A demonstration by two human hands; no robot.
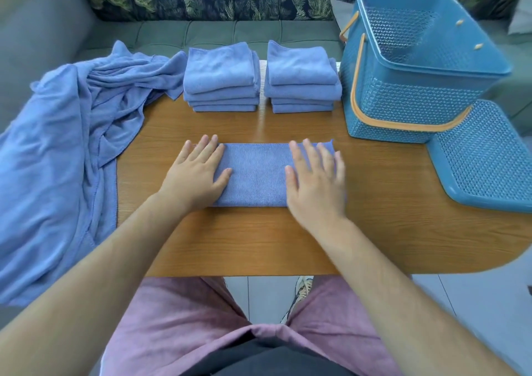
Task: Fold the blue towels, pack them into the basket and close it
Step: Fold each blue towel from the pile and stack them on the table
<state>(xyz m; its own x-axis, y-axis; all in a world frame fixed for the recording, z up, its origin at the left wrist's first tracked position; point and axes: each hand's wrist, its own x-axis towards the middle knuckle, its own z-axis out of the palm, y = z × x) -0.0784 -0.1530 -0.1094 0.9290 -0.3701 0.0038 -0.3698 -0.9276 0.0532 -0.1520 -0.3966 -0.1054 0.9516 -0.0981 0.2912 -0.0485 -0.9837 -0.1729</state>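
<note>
Head view: pressing towel (254, 174) flat under left hand (195, 174) and right hand (316, 182), fingers straight, gripping nothing (likely smoothing before next fold). Folded stacks (221, 70) beyond fingertips; open basket (403, 107) right of right hand.

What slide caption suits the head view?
Pressing a folded towel flat with left hand and right hand; the basket stands open.

No text, label, brand, number or sign can be read anywhere in this view.
</note>
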